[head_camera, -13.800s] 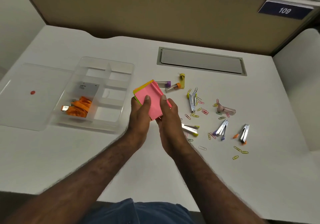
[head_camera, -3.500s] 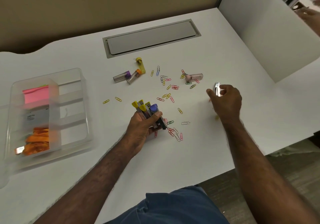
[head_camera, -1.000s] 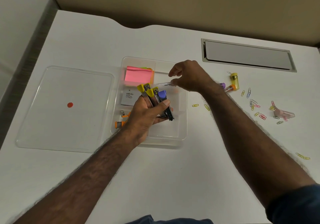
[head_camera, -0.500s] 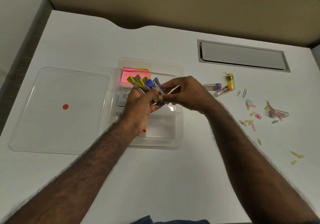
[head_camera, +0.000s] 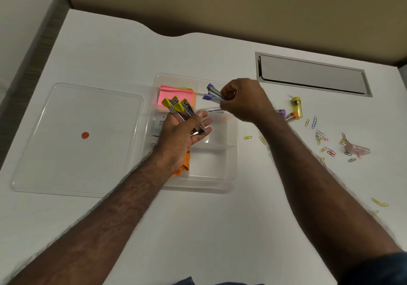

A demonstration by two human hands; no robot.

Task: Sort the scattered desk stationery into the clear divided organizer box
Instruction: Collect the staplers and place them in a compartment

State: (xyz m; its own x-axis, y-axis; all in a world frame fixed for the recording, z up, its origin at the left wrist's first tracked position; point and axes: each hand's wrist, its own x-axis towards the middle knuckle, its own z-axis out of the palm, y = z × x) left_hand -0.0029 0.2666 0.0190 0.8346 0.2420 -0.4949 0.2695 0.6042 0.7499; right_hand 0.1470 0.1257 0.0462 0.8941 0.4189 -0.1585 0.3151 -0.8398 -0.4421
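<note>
The clear divided organizer box (head_camera: 232,152) sits mid-desk. Pink sticky notes (head_camera: 174,93) fill its far-left compartment, and orange bands (head_camera: 185,164) lie under my left wrist. My left hand (head_camera: 182,135) hovers over the box, gripping the yellow-tipped staple removers (head_camera: 176,107). My right hand (head_camera: 244,101) is above the far-right compartment, shut on a purple-tipped staple remover (head_camera: 212,94). A further metal piece (head_camera: 214,109) pokes out below it. Coloured paper clips (head_camera: 321,139) lie scattered on the desk to the right.
The box's clear lid (head_camera: 74,139), with a red dot, lies flat to the left. Two small tubes (head_camera: 286,114), a yellow holder (head_camera: 296,108) and a pink clear item (head_camera: 357,149) rest at the right. A grey cable hatch (head_camera: 312,75) is set into the desk behind.
My right hand has taken the purple-tipped staple remover out of the bundle in my left hand and carried it back and to the right, over the far-right compartment.
</note>
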